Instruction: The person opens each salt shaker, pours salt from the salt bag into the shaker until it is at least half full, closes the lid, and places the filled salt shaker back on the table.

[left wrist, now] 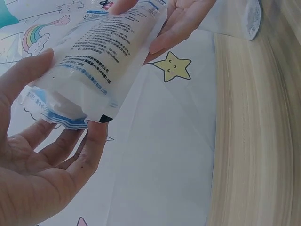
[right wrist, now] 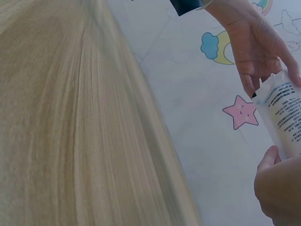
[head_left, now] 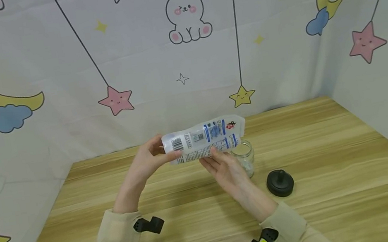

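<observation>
A white printed pouch (head_left: 200, 140) is held sideways above the table, its far end over the rim of a glass jar (head_left: 248, 163). My left hand (head_left: 143, 162) grips the pouch's left end, thumb on the near face; in the left wrist view this hand (left wrist: 51, 160) has its fingers beneath the folded end of the pouch (left wrist: 94, 61). The right hand (head_left: 230, 174) supports the pouch from below near its middle, thumb on the printed side. In the right wrist view the right hand (right wrist: 277, 188) holds the pouch's lower part. Whitish contents show low in the jar.
A black round lid with a knob (head_left: 280, 183) lies on the wooden table (head_left: 334, 150), to the right of the jar. Behind the table hangs a white cloth (head_left: 153, 51) printed with stars, moons and a rabbit.
</observation>
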The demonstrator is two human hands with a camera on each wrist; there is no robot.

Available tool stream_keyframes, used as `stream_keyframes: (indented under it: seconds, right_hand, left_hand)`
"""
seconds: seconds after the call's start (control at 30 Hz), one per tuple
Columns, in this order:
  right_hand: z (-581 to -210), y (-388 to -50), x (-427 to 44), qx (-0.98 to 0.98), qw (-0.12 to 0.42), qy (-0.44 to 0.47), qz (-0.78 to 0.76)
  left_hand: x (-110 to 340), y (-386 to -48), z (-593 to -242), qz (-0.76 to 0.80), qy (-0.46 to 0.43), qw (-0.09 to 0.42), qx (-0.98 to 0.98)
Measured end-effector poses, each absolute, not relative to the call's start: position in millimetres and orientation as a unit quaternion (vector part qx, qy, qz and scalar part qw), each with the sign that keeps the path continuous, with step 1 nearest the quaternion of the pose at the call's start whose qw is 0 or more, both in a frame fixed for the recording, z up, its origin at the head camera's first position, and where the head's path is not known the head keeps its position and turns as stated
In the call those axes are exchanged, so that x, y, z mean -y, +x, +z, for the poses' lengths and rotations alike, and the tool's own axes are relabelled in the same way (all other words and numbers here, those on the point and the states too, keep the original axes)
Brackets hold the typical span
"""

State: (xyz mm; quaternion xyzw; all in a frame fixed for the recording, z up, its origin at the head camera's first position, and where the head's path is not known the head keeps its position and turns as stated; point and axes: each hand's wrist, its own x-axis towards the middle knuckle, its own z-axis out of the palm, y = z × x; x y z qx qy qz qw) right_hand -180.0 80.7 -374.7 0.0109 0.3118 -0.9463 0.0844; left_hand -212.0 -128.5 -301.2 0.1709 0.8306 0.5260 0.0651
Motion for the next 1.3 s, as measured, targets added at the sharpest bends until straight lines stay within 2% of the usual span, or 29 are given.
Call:
stream_keyframes:
  seconds: [1.3]
  right_hand:
    - [-370.8,-179.0,-82.4,-0.296,0.095,0.013,-0.950]
  left_hand:
    - [119.3,-211.3,-297.5,0.537,0.151,0.051,-0.829]
